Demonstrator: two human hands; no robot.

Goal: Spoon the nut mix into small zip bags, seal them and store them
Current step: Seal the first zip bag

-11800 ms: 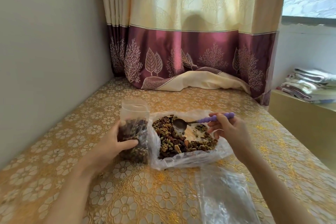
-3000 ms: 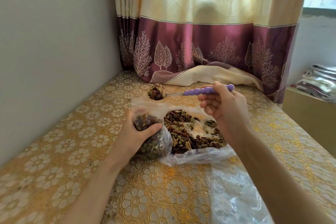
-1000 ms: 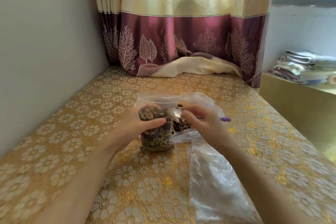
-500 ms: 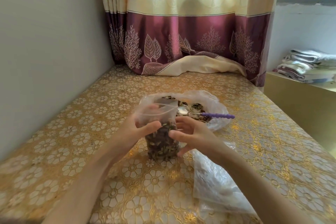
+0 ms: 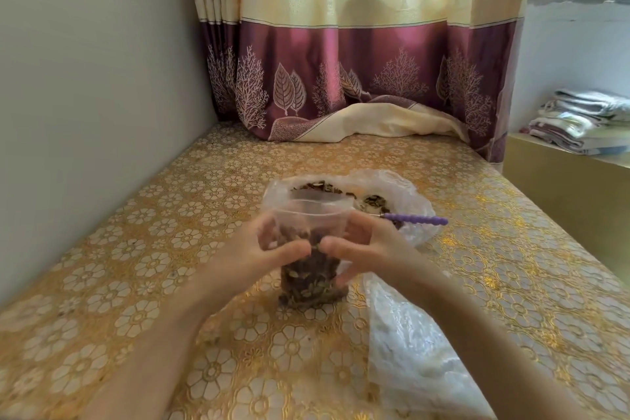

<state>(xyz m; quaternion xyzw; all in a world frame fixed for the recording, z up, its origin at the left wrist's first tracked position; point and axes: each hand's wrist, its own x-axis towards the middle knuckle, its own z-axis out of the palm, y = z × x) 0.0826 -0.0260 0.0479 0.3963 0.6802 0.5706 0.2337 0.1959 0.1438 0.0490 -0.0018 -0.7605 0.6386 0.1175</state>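
Your left hand [image 5: 262,256] and right hand [image 5: 371,249] both hold the zip bag [image 5: 312,249], which stands upright on the worktop [image 5: 136,249] about midway between its left and right edges. The fingers of each hand curl round the bag's sides, the left from the left, the right from the right, with the two thumbs nearly meeting across the side facing you. The bag's mouth is open at the top, and the nut mix [image 5: 310,283] fills its lower part down to the base resting on the worktop.

Just behind the zip bag, toward the far edge, lies the big bag [image 5: 402,194] with more nuts showing inside. The spoon [image 5: 414,218] rests in it, its purple handle pointing toward the right edge, just beyond your right hand and not touched by it.

A flat pile of clear plastic [image 5: 409,351] lies under your right forearm, near the near edge. A curtain [image 5: 358,61] hangs at the far edge, its hem bunched on the worktop. Folded cloths [image 5: 579,119] sit on a ledge beyond the right edge.
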